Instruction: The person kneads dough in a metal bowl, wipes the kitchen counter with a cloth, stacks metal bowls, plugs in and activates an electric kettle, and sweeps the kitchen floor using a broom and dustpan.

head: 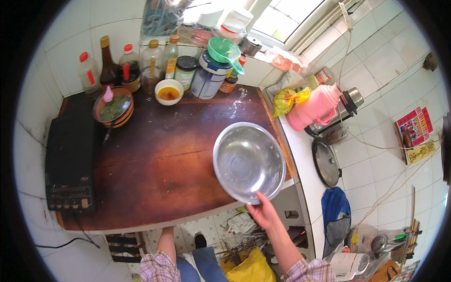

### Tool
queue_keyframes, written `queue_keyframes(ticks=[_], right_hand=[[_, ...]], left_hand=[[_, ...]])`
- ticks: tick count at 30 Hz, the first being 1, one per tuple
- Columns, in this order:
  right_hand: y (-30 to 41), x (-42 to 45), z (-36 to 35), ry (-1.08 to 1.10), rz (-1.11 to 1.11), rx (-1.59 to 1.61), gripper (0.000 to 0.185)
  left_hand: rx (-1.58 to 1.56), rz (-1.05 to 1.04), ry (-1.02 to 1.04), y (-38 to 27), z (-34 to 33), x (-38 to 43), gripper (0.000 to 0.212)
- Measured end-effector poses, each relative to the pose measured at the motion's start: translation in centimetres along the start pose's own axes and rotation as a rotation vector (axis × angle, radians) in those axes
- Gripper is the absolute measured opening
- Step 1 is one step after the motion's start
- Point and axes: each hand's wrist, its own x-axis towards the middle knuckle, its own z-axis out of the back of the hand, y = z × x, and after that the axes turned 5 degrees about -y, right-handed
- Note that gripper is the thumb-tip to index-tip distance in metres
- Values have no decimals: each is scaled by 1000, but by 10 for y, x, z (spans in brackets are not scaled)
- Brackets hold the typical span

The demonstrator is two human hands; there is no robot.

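Observation:
My right hand (261, 212) holds a large stainless steel bowl (239, 165) by its near rim, over the right side of a brown wooden tabletop (151, 176). The bowl looks empty, with whitish marks on its inner wall. My left hand is out of view, hidden at or below the table's front edge; only the left forearm shows. At the back, a small white bowl (169, 92) holds an orange-yellow liquid. Left of it stands a striped bowl with a glass lid (114, 108) that has a pink knob, with green stuff inside and a dark handle sticking out.
A black induction cooker (70, 165) lies at the left. Sauce bottles (132, 70), jars, a blue-lidded tin (209, 79) and a green ladle (225, 51) line the back. A pink thermos (313, 107) and a pot lid (326, 162) are on the white ledge at right. A yellow bag (252, 266) lies on the floor.

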Motion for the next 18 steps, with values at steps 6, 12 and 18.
queue_keyframes(ticks=[6, 12, 18], right_hand=[[-22, -19, 51, 77, -52, -108, 49], [-86, -2, 85, -48, -274, -415, 39], [-173, 52, 90, 85, -216, -922, 42]], left_hand=[[-265, 19, -16, 23, -23, 18, 21], [-445, -15, 18, 38, -28, 7, 20], [-570, -108, 78, 53, -24, -55, 19]])
